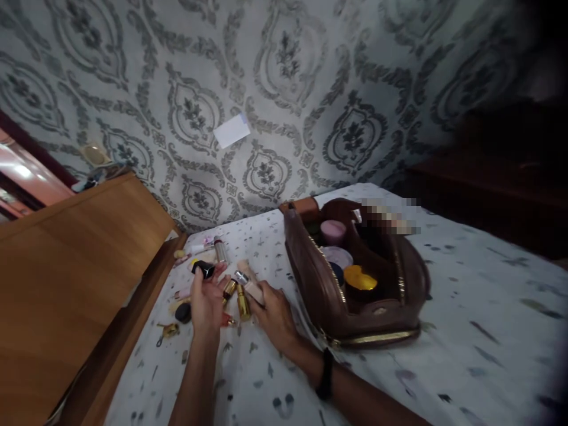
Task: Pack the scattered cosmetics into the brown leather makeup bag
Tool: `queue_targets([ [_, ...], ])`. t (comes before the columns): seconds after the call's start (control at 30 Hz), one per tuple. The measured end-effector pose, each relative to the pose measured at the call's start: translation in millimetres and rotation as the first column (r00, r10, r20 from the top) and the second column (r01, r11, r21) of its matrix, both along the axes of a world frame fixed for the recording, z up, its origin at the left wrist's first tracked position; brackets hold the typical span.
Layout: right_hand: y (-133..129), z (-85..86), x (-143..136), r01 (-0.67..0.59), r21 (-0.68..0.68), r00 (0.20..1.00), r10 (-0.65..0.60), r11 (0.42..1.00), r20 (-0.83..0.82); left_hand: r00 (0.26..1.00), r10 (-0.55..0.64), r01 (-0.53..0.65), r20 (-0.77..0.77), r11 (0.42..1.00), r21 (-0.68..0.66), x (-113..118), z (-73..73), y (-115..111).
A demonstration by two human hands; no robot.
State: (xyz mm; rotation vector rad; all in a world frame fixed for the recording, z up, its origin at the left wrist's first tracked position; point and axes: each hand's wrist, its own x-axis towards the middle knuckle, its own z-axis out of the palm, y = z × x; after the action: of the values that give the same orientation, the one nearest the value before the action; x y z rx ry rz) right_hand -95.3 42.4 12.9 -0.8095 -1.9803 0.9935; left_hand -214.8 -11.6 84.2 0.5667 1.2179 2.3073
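Note:
Held between the thumb and fingers of my left hand [207,307] is a small glossy black cosmetic container [204,270], tilted, with a bit of yellow beside it. My right hand [277,319] grips a foundation bottle [254,291], pale beige with a silvery top. Just below and left of that bottle, a gold tube [243,303] and a gold-and-dark tube [229,289] lie close together between my hands. A clear tube with a dark red cap [220,249] lies beyond my left fingers. Near my left wrist are a round black item [183,312] and a small gold item [168,330].
An unzipped brown bag [310,284] stands right of my hands, holding a pink round container [333,231], a yellow-topped jar [360,278] and others. Everything lies on a patterned white sheet [266,384]. A wooden board [80,260] borders the left; a patterned wall [293,112] closes the back.

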Motion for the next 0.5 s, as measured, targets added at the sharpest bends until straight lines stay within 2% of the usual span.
queue_targets([
  [0.17,2.4,0.7,-3.2,0.014,0.022,1.0,-0.014,1.0,-0.015,0.982,-0.082,0.082,0.168,0.997,0.009,-8.0,-11.0,-17.2],
  [0.27,2.1,1.9,-3.8,-0.015,0.001,0.999,0.015,1.0,-0.031,0.959,-0.142,0.146,0.247,0.989,0.004,-5.2,-10.6,-17.8],
  [0.4,0.0,4.1,-4.0,0.001,0.01,0.999,0.0,1.0,-0.053,0.92,-0.113,0.112,0.374,0.993,0.025,-5.6,-6.5,-16.8],
  [0.5,-1.4,4.7,-3.6,-0.015,0.03,0.999,0.016,0.999,-0.031,0.905,-0.107,0.098,0.411,0.994,0.043,-8.8,-8.3,-17.5],
])
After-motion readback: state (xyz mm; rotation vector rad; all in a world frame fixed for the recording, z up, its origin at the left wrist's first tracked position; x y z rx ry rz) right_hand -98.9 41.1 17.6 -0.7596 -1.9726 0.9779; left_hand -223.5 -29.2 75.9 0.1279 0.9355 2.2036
